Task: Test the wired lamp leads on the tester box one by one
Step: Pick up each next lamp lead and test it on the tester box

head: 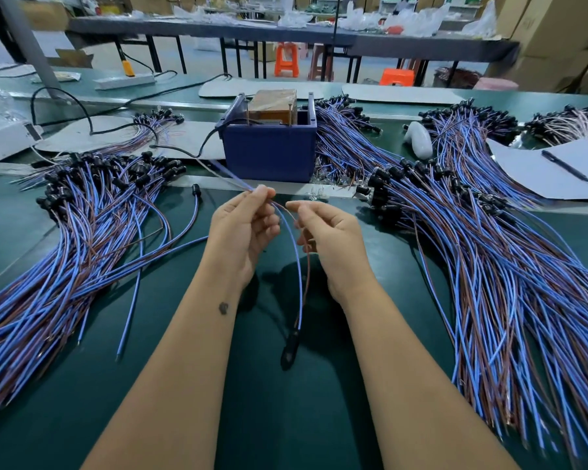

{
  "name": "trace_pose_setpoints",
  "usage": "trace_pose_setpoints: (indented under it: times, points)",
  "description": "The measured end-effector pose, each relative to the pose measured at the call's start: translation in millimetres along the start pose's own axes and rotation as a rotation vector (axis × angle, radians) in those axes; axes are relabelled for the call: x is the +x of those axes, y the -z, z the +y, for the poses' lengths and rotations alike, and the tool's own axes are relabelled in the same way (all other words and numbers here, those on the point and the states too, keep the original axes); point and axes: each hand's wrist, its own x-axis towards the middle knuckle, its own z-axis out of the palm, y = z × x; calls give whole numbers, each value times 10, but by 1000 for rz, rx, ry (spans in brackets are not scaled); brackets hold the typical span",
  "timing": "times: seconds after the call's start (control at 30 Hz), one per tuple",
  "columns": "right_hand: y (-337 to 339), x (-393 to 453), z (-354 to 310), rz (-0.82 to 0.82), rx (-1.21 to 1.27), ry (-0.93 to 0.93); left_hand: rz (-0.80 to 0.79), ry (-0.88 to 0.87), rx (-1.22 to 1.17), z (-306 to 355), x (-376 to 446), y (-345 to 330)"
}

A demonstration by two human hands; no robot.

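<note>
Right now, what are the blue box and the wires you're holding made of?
The blue box looks like moulded plastic, matt with crisp edges. The held lamp lead seems plastic-coated wire, smooth and bendy, in blue and brown; its black lamp holder looks like glossy plastic.

Bare wire tips hidden inside both grips; blurred black lamp socket (290, 347) (dangling low); blue-and-brown lead heaps (523, 283) cut by edges.

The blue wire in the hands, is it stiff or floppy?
Probably floppy: the blue wire droops in a curve from the left hand, with its black lamp holder hanging at the end. It looks light too, since fingertips alone hold it. The right hand pinches the brown wire.
</note>
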Motion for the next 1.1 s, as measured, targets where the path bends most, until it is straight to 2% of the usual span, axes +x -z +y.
trace_pose_setpoints:
  times: [0.1, 0.2, 0.3, 0.37, 0.47, 0.63, 0.73, 0.87, 0.97, 1.1]
  points:
    - [-15, -5, 10, -112, -55, 55, 11, 11, -179, 30, 6, 15]
    - [-62, -4, 23, -144, 103, 86, 60, -53, -50, -13, 18, 26]
    - [-25, 19, 41, 57, 105, 107, 121, -167, 266, -98, 19, 40]
    - [28, 54, 62, 186, 83, 77, 106, -256, 446, -149, 11, 41]
    - [88, 99, 84, 276, 82, 36, 8, -347, 665, -211, -44, -1]
    - [226, 136, 70, 362, 78, 25, -291, -375, 766, -377, -306, -210]
    - [379, 163, 36, 361, 37, 8, -350, -350, 801, -504, -438, -363]
    - [681, 205, -129, 297, -236, -40, -359, -306, 722, -602, -519, -562]
    - [999, 208, -343, 221, -644, -27, -459, -374, 703, -657, -651, -752]
    - [1455, 140, -512, 246, -1155, -30, -609, -397, 797, -745, -765, -1008]
